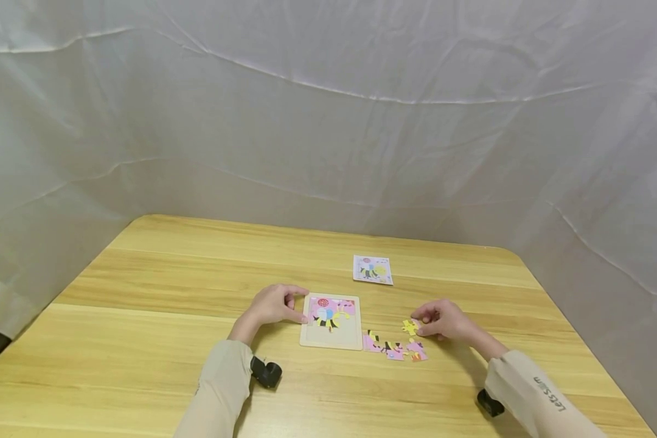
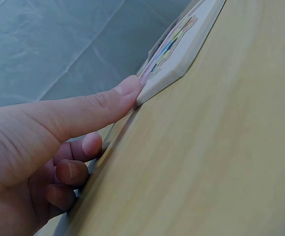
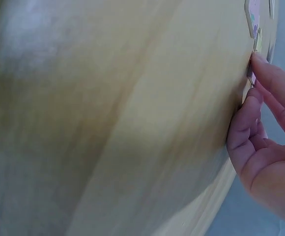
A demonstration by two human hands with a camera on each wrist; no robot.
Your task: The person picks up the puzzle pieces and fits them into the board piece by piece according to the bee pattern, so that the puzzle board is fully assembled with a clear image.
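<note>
Two hands work: the left hand [image 1: 272, 305] steadies the puzzle board [image 1: 331, 339], the right hand [image 1: 443, 319] pinches a puzzle piece [image 1: 410, 327].

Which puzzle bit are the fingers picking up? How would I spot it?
Find the wooden table, then the puzzle tray in the middle. Right of it lies a bunch of loose pieces, mostly pink. The right hand touches the yellow piece, the farthest one.

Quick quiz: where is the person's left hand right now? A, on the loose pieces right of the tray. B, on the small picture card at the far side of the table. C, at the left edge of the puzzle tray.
C: the left hand touches the left edge of the puzzle tray, its thumb against the tray's edge.
</note>
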